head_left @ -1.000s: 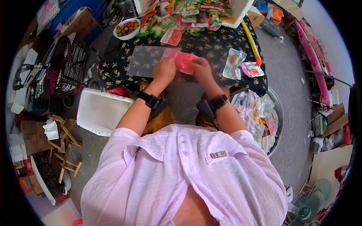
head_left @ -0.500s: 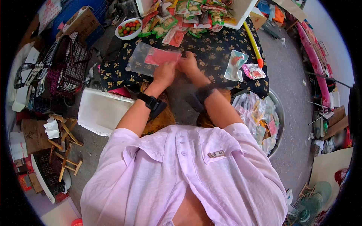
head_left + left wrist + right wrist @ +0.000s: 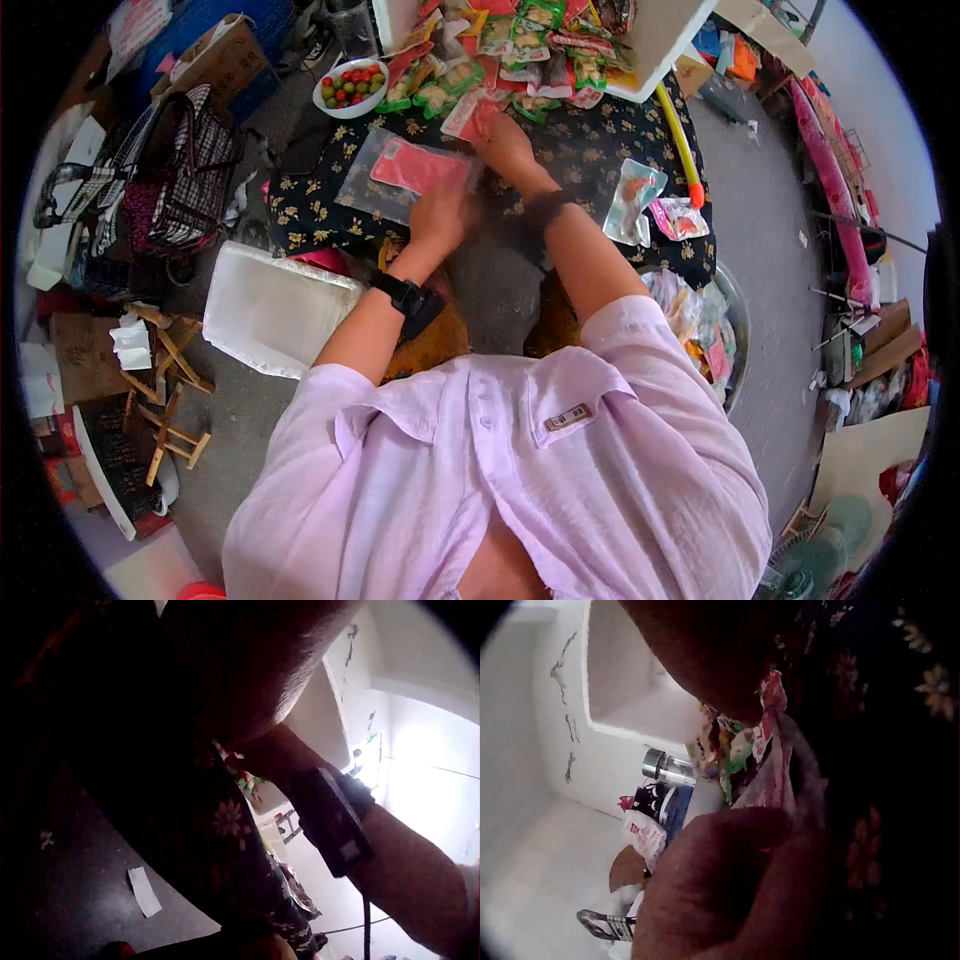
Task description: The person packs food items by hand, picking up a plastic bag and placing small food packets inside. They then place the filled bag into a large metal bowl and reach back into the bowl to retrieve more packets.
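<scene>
My left hand [image 3: 438,218] pinches the near edge of a clear plastic bag [image 3: 365,185] on the table, with a flat red packet [image 3: 405,167] inside. In the right wrist view, that left hand [image 3: 705,885] grips the bag between thumb and finger. My right hand [image 3: 508,150] is reached forward, fingertips gripping the edge of another red packet [image 3: 466,118] at the front of a pile of snack packets [image 3: 520,50]. Its fingertips are partly hidden. In the left wrist view, the right forearm [image 3: 412,862] reaches across and the left hand is dark.
A bowl of small red and green fruits [image 3: 350,110] stands at the back left. On the right lie two sealed packs [image 3: 632,195] and a yellow tube [image 3: 678,140]. A white foam box [image 3: 275,310] is left of my legs, a metal basin of packets [image 3: 735,300] to the right.
The right hand has left the bag and moved forward to the red packet by the pile. The first red packet now lies inside the clear bag; the left hand stays at its edge.
</scene>
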